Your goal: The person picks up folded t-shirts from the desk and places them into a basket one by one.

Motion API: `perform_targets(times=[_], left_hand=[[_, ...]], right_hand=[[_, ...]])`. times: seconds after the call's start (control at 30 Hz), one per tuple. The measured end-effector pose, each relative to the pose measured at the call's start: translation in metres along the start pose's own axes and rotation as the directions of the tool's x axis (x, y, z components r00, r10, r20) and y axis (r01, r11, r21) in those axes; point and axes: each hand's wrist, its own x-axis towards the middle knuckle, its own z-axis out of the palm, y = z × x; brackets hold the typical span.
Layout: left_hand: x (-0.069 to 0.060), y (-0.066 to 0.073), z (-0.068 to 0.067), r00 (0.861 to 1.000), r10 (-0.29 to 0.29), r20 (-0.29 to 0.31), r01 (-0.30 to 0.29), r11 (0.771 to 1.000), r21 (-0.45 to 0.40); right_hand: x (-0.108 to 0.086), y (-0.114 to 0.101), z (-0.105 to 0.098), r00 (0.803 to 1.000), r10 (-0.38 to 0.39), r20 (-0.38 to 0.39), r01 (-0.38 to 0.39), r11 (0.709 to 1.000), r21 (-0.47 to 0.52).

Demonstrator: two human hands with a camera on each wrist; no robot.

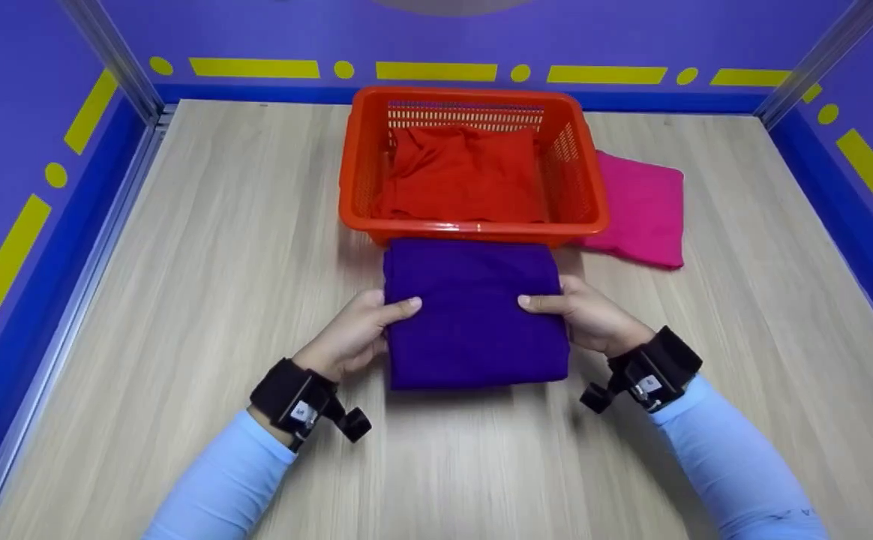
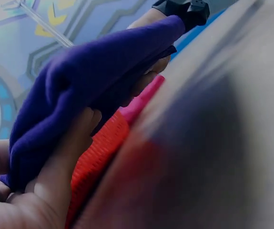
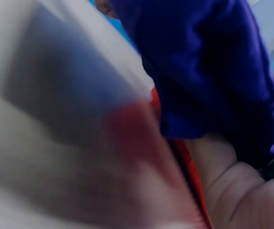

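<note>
A folded purple cloth (image 1: 474, 322) is held up off the table just in front of the basket. My left hand (image 1: 358, 330) grips its left edge, thumb on top and fingers beneath. At the opposite edge my right hand (image 1: 594, 315) grips it the same way. Both wrist views show the purple cloth (image 2: 79, 86) lifted, with fingers under it. Behind it stands an orange-red plastic basket (image 1: 474, 226), with a folded red cloth (image 1: 466, 176) lying inside. The cloth's far edge is close to the basket's front rim; whether they touch I cannot tell.
To the right of the basket a folded pink cloth (image 1: 646, 214) lies on the wooden table (image 1: 241, 225), partly hidden by the basket. Blue panels (image 1: 271, 34) with yellow marks wall in the back and both sides, joined by metal posts.
</note>
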Motion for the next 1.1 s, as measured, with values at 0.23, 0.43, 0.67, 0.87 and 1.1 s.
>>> perform_targets(times=[0.23, 0.43, 0.67, 0.87, 1.1], left_hand=[[-0.007, 0.031, 0.007, 0.998, 0.046, 0.032, -0.047, 0.999, 0.02], [-0.01, 0.054, 0.011, 0.995, 0.084, 0.062, -0.083, 0.996, -0.025], [-0.002, 0.082, 0.016, 0.986, 0.156, 0.067, -0.149, 0.984, -0.093], [0.012, 0.099, 0.014, 0.982, 0.172, 0.084, -0.163, 0.981, -0.102], [0.035, 0.109, 0.008, 0.983, 0.146, 0.11, -0.138, 0.988, -0.075]], right_hand=[[-0.006, -0.028, 0.01, 0.999, -0.033, 0.038, 0.032, 0.999, 0.039], [-0.009, -0.05, 0.015, 0.998, -0.041, 0.038, 0.038, 0.997, 0.066], [-0.007, -0.082, 0.013, 0.995, -0.099, 0.025, 0.096, 0.991, 0.097], [0.005, -0.104, 0.009, 0.989, -0.147, -0.016, 0.148, 0.976, 0.157], [0.028, -0.115, 0.002, 0.99, -0.128, -0.057, 0.138, 0.963, 0.232]])
